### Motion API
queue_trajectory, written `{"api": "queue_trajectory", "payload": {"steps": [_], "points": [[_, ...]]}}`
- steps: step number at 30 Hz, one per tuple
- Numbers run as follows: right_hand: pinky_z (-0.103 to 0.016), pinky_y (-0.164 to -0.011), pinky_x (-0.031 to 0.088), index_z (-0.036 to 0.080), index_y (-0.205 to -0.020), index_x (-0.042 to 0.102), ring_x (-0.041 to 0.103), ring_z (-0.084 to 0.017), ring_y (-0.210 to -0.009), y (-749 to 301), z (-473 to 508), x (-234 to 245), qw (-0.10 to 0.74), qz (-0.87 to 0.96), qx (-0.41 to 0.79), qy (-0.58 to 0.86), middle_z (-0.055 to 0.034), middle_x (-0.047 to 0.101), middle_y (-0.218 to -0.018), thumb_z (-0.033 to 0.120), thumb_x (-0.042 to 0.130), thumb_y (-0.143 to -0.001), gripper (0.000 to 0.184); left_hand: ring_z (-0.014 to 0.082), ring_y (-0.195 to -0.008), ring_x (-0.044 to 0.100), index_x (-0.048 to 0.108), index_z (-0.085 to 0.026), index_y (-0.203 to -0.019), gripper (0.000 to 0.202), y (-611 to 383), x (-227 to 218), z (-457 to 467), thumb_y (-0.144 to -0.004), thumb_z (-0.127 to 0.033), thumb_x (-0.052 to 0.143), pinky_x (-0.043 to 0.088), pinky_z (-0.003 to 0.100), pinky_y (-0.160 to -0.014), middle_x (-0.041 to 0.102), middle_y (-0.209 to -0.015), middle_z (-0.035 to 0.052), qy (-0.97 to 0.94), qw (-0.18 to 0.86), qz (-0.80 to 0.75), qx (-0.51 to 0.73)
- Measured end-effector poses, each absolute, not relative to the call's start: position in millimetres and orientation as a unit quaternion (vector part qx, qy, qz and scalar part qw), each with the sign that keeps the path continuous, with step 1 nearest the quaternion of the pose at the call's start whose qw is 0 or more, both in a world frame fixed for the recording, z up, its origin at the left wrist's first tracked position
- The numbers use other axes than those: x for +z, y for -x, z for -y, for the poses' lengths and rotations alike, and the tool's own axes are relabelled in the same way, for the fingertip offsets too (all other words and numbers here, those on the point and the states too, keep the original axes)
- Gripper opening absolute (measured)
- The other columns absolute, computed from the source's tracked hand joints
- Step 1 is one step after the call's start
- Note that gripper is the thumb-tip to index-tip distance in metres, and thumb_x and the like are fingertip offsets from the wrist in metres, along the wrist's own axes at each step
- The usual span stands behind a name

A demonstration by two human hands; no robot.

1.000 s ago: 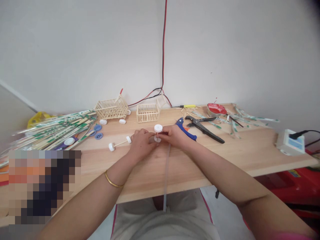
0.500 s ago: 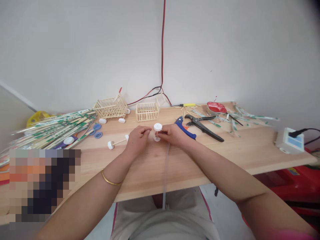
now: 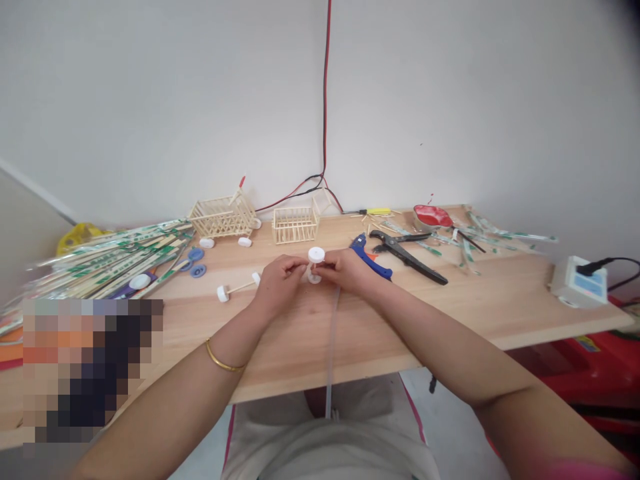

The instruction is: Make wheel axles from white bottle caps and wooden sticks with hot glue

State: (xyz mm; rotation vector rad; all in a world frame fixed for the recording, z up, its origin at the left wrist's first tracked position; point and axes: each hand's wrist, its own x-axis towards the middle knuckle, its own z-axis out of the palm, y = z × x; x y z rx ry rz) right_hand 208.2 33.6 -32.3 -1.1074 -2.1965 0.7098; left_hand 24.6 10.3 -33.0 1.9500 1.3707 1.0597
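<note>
My right hand (image 3: 340,270) is closed on a wheel axle, a short stick with a white cap (image 3: 317,255) at its top and another at its lower end. The axle stands upright just above or on the table; I cannot tell which. My left hand (image 3: 281,283) is close beside it, thumb and fingers pinched together near the top cap. Whatever is between those fingertips is hidden. Just left of that hand lies a second axle (image 3: 240,287), a thin stick with white cap wheels. A long translucent rod (image 3: 331,347) runs from beneath my right hand over the table's front edge.
Behind stand a wheeled stick cart (image 3: 225,217) and a small stick basket (image 3: 295,225). Wrapped chopsticks (image 3: 120,257) and blue caps (image 3: 197,271) lie left. Right are a blue-handled tool (image 3: 373,260), black pliers (image 3: 410,257), a red dish (image 3: 433,216) and a white power box (image 3: 580,283).
My left hand has shifted very slightly toward the axle's top cap, its fingertips a little nearer. My right hand keeps its grip in nearly the same place.
</note>
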Motion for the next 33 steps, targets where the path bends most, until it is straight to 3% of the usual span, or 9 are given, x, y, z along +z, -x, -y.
{"api": "queue_trajectory", "payload": {"steps": [33], "points": [[-0.021,-0.059,0.038,0.015,-0.078,0.070,0.059,-0.014,-0.066,-208.0,-34.1,-34.0,0.296,0.826,0.266,0.400,-0.0021,0.069,-0.072,0.024,0.058,-0.080,0.014,0.0162,-0.093,0.062,0.070,-0.021,-0.091,0.020,-25.9,-35.1,-8.6,-0.082,-0.017,0.053,0.047,0.031,-0.086,0.070,-0.095,0.0025,-0.757,0.259,-0.476,0.365]]}}
